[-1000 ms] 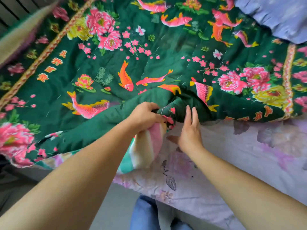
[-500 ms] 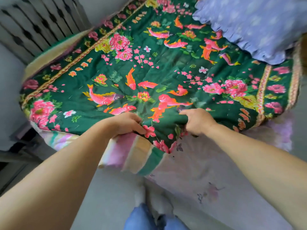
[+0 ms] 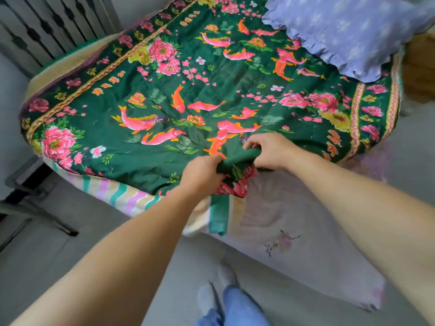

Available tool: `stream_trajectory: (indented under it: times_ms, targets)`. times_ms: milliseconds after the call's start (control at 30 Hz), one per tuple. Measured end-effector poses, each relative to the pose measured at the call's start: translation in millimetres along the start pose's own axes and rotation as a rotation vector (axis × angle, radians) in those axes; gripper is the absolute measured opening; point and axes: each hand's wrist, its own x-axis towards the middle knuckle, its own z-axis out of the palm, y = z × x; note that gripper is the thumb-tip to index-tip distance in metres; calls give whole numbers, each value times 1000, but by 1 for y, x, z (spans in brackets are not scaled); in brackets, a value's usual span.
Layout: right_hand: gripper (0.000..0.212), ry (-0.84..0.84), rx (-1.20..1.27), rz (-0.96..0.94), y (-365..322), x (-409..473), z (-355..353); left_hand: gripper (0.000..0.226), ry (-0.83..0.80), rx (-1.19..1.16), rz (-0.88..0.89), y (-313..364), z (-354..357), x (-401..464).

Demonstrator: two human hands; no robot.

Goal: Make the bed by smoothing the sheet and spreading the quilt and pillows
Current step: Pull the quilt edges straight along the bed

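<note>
A dark green quilt printed with pink fish and flowers covers most of the bed. Its near edge is bunched into a fold between my hands. My left hand grips that fold from the left, fingers curled into the cloth. My right hand grips the same fold from the right. A pale pink floral sheet lies bare below the quilt's edge and hangs over the bed's side. A lilac ruffled pillow rests on the quilt at the far right.
A striped pastel underlayer shows beneath the quilt at the near left corner. A dark slatted panel stands at the far left. A dark chair frame sits on the grey floor at left. My legs stand by the bed.
My right hand went from flat on the sheet to gripping the quilt's edge. Both hands have drawn closer together, bunching a fold between them. The view has pulled back, showing more bed.
</note>
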Motion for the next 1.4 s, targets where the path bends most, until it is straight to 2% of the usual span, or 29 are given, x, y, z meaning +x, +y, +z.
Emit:
stream_trajectory:
  times_ms: [100,167,267,367,433,633,700,800,900,933,1033,1067,1133,1233,1300,1367,1400]
  targets:
    - [54,124,7,96,25,-20,27,27,-42,-14,-76,-6,2,3]
    - [57,103,25,211,50,-26,43,23,-138,35,-126,-9,11,12]
    - [56,20,95,379,95,-23,58,31,-338,165,-188,-9,35,25]
    - [55,-57,127,467,142,-12,65,35,-324,129,-253,10,61,48]
    - [55,-48,184,525,163,-10,74,35,-303,81,-255,27,76,60]
    - [48,48,716,912,234,5,118,39,-445,-16,-224,96,160,95]
    - [49,40,907,1006,247,13,129,51,-502,-28,-223,112,184,94]
    - [36,81,1182,1115,266,34,138,68,-561,23,-204,128,213,93]
    - [9,130,1345,1168,272,56,133,85,-521,183,-144,137,225,92]
    - [12,148,1362,1187,270,63,126,92,-500,242,-102,139,227,92]
    - [22,373,1400,1062,251,97,97,102,-421,318,-26,141,222,101]
    - [30,442,1427,971,243,109,84,99,-377,309,-38,140,217,109]
    - [39,456,1430,812,231,137,57,84,-247,297,-108,133,196,141]
    - [38,324,1370,527,227,183,19,49,53,361,-214,107,148,201]
    - [45,147,1262,308,230,209,6,52,209,410,-314,83,120,237]
    - [64,-18,981,162,238,228,2,58,237,472,-383,66,104,269]
    - [70,-80,829,97,245,239,6,54,218,497,-384,61,102,282]
